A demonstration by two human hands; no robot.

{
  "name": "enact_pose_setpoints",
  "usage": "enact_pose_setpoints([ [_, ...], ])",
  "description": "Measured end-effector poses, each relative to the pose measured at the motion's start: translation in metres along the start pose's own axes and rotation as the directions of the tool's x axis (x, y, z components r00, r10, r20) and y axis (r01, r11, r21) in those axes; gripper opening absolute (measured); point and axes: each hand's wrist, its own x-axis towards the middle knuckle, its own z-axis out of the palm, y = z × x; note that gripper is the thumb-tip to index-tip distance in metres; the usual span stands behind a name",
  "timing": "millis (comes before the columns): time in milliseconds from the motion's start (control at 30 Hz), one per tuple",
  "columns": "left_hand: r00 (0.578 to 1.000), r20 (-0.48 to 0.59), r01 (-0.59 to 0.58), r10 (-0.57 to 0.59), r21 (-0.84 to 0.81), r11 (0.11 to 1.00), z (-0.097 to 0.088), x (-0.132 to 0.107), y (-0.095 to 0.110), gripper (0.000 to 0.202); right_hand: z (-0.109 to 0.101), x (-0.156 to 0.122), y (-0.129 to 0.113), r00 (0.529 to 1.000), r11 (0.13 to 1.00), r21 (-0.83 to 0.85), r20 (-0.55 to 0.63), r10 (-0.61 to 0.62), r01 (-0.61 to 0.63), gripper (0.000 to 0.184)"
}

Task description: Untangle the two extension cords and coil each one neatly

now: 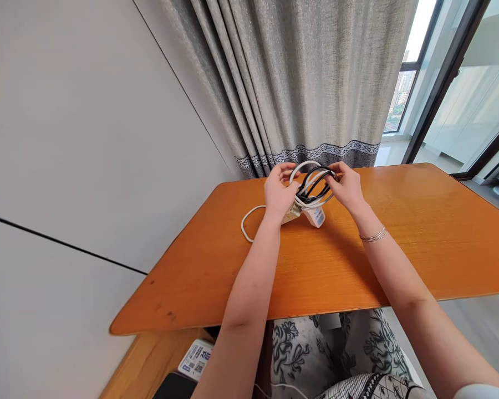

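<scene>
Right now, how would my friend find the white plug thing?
Look at the far middle of the orange table, where the left hand and right hand hold coiled black and white cables. The white charger hangs below the coil, blocky, with a blue label.

Far side: curtain (pixel 291 83) hangs close behind the table (pixel 419 238).
Left: wall (pixel 66 138) blocks.
Right half: open tabletop.

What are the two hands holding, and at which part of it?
A bundle of coiled black and white cables with a white charger. The left hand grips the bundle's left side, the right hand its right side, above the orange table.
</scene>
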Motion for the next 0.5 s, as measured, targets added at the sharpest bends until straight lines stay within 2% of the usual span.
enact_pose_setpoints([
  [133,0.991,-0.1,0.07,-0.092,-0.209,0.975,-0.001,-0.001,0.008,0.04,-0.009,0.003,-0.001,0.967,0.965,0.181,0.2,0.155,-0.192,0.024],
  [267,0.977,-0.186,0.032,-0.101,-0.342,0.939,-0.003,-0.003,0.017,0.04,-0.016,0.004,-0.006,0.901,0.884,0.31,0.369,0.228,-0.35,0.026],
  [400,0.979,-0.203,-0.087,0.017,-0.344,0.935,-0.005,-0.014,0.035,0.039,-0.016,0.006,-0.007,0.809,0.71,0.418,0.444,0.386,-0.568,0.028],
  [500,0.976,-0.144,-0.199,0.163,-0.283,0.938,-0.006,-0.027,0.053,0.039,-0.016,0.008,-0.006,0.787,0.595,0.519,0.462,0.409,-0.614,0.025],
])
